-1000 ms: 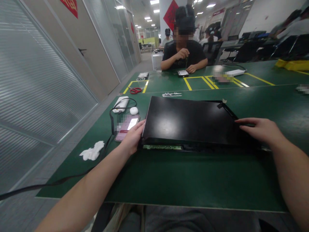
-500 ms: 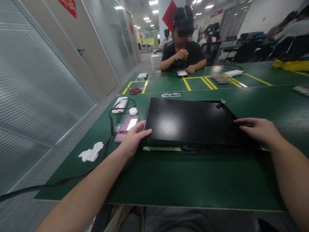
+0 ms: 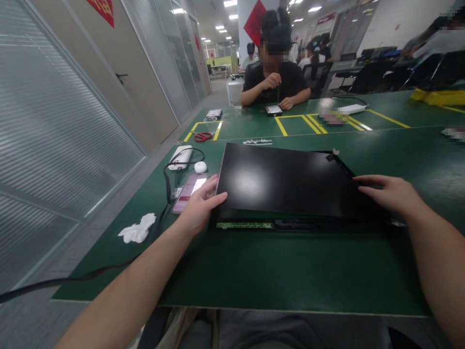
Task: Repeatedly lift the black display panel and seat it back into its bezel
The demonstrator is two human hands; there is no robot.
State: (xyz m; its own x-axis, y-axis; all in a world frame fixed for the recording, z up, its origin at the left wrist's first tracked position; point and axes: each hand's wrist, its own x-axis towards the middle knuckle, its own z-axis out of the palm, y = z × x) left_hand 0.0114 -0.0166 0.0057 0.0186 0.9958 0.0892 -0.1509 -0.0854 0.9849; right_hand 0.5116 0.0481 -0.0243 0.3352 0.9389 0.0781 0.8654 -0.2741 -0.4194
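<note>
A glossy black display panel (image 3: 279,182) is tilted over a black frame, its left side raised. Along the near edge of the frame runs a narrow green circuit board (image 3: 244,225), with a black strip (image 3: 308,225) to its right. My left hand (image 3: 203,203) grips the panel's left edge, thumb on top and fingers beneath. At the right edge, my right hand (image 3: 388,191) holds the panel with its thumb on the face; the fingertips are partly hidden. A bit of tape (image 3: 332,156) sits at the far right corner.
Left of the panel lie a phone (image 3: 189,191), a round white case (image 3: 200,167), a white power bank (image 3: 180,157) with a black cable, and crumpled tissue (image 3: 137,229). Beyond are red-handled scissors (image 3: 203,137) and small white strips (image 3: 257,142). Opposite, a person (image 3: 276,72) works on a small drive (image 3: 273,111).
The panel's left side has risen slightly with my left hand. My right hand has barely shifted at the other edge.
</note>
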